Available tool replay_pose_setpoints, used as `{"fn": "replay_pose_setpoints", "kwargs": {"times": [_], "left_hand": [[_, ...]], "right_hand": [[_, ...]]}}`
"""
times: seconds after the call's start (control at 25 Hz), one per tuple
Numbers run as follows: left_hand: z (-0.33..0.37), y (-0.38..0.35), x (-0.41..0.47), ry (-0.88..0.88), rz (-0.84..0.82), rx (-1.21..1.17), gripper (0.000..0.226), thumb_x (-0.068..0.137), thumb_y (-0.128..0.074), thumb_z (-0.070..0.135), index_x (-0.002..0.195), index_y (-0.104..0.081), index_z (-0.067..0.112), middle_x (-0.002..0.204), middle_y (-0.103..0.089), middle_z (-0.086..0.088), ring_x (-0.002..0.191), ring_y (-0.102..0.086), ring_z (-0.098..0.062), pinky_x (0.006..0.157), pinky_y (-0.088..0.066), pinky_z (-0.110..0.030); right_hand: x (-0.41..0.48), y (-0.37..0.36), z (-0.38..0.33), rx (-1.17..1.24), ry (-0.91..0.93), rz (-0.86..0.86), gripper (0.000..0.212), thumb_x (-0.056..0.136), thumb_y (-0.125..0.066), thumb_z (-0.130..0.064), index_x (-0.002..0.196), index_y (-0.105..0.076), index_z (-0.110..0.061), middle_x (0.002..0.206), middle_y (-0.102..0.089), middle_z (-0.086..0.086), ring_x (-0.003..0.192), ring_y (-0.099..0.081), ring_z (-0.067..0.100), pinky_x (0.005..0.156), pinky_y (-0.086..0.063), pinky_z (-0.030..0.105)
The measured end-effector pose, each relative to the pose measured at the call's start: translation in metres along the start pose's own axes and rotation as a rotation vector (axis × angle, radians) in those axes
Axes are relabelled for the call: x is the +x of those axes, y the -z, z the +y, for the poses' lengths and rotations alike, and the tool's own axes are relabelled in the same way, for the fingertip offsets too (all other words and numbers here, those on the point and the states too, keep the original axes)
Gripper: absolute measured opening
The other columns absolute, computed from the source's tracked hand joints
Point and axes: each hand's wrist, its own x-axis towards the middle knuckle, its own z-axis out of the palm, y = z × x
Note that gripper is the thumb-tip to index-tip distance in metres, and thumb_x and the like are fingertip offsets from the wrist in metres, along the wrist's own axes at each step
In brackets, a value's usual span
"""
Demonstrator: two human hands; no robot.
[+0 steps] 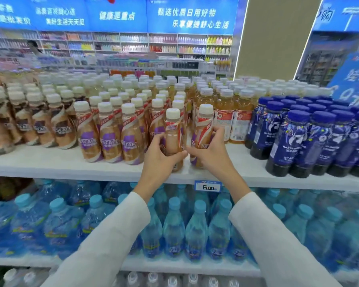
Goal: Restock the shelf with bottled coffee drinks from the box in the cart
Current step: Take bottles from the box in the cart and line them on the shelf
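Left hand (161, 157) is wrapped round the first coffee bottle (173, 133) and right hand (211, 154) round the second coffee bottle (203, 125), the hands side by side and nearly touching.

Risk: both bottles sit near the front lip of the shelf (71, 164). A loose release could tip one over the edge or into the neighbouring row (110, 137) at 9 o'clock.

Each bottle rises toward 12 o'clock from its hand.
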Motion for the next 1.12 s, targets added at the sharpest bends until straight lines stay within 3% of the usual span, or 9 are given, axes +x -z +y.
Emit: {"fn": "replay_pose_setpoints", "kwargs": {"times": [0.16,0.28,0.4,0.48,0.64,0.76,0.88,1.0,1.12], "left_hand": [[-0.012,0.002,0.004,0.001,-0.012,0.006,0.074,0.072,-0.090,0.038,0.135,-0.053,0.028,0.122,-0.067,0.013,0.108,-0.065,0.000,0.094,-0.056,-0.026],[-0.019,0.005,-0.003,0.016,-0.030,0.046,0.081,0.070,-0.090,0.044,0.138,-0.050,0.030,0.129,-0.062,0.015,0.113,-0.061,-0.001,0.096,-0.054,-0.024],[-0.018,0.005,-0.011,0.035,0.004,0.111,0.096,0.064,-0.093,0.043,0.143,-0.040,0.027,0.132,-0.044,0.015,0.114,-0.052,-0.002,0.085,-0.044,-0.010],[-0.017,0.003,-0.012,0.045,0.021,0.162,0.101,0.062,-0.094,0.044,0.143,-0.036,0.025,0.130,-0.040,0.012,0.116,-0.048,-0.004,0.087,-0.043,-0.012],[-0.020,0.004,-0.012,0.064,0.039,0.160,0.082,0.067,-0.093,0.038,0.130,-0.041,0.025,0.126,-0.053,0.007,0.112,-0.056,-0.009,0.089,-0.048,-0.018],[-0.026,0.013,-0.005,0.099,-0.071,0.040,0.061,0.079,-0.086,0.018,0.125,-0.045,0.022,0.124,-0.063,0.005,0.113,-0.063,-0.010,0.096,-0.053,-0.024],[-0.030,0.021,0.000,0.124,-0.198,0.016,0.055,0.092,-0.071,0.008,0.139,-0.045,0.020,0.137,-0.060,0.001,0.126,-0.058,-0.012,0.110,-0.047,-0.037],[-0.031,0.020,0.000,0.101,-0.186,0.072,0.070,0.086,-0.079,0.025,0.146,-0.042,0.021,0.142,-0.053,0.002,0.125,-0.057,-0.012,0.107,-0.050,-0.037],[-0.025,0.010,-0.007,0.041,-0.044,0.146,0.082,0.068,-0.091,0.044,0.133,-0.045,0.025,0.129,-0.051,0.006,0.112,-0.058,-0.008,0.091,-0.052,-0.023]], "right_hand": [[0.000,-0.005,0.010,0.012,-0.037,0.012,0.076,0.081,-0.083,-0.016,0.133,-0.028,-0.026,0.117,-0.057,-0.009,0.106,-0.063,0.006,0.085,-0.057,0.025],[-0.009,-0.005,0.015,-0.023,-0.065,0.020,0.081,0.078,-0.085,-0.020,0.135,-0.027,-0.031,0.117,-0.053,-0.017,0.104,-0.059,-0.001,0.075,-0.054,0.012],[-0.016,-0.003,0.020,-0.123,-0.072,0.124,0.090,0.070,-0.090,-0.029,0.138,-0.031,-0.029,0.126,-0.051,-0.012,0.105,-0.056,0.001,0.080,-0.048,0.011],[-0.016,-0.006,0.022,-0.179,-0.089,0.169,0.087,0.068,-0.091,-0.037,0.134,-0.035,-0.029,0.127,-0.052,-0.009,0.104,-0.056,0.003,0.080,-0.048,0.012],[-0.017,-0.011,0.031,-0.276,-0.083,0.215,0.080,0.066,-0.087,-0.049,0.129,-0.040,-0.032,0.126,-0.053,-0.007,0.112,-0.057,0.010,0.096,-0.055,0.033],[-0.018,-0.012,0.029,-0.287,-0.090,0.211,0.078,0.069,-0.087,-0.048,0.129,-0.041,-0.031,0.125,-0.051,-0.007,0.112,-0.056,0.010,0.097,-0.052,0.032],[-0.020,-0.015,0.025,-0.365,-0.109,0.178,0.078,0.072,-0.083,-0.053,0.132,-0.038,-0.029,0.121,-0.045,-0.008,0.113,-0.052,0.009,0.097,-0.050,0.030],[-0.022,-0.003,0.024,-0.230,-0.144,-0.020,0.076,0.080,-0.081,-0.041,0.139,-0.035,-0.027,0.124,-0.047,-0.011,0.114,-0.053,0.005,0.097,-0.048,0.026],[-0.022,0.008,0.021,-0.009,-0.182,-0.067,0.076,0.080,-0.083,-0.023,0.142,-0.039,-0.027,0.130,-0.060,-0.010,0.112,-0.060,0.004,0.100,-0.050,0.030]]}}
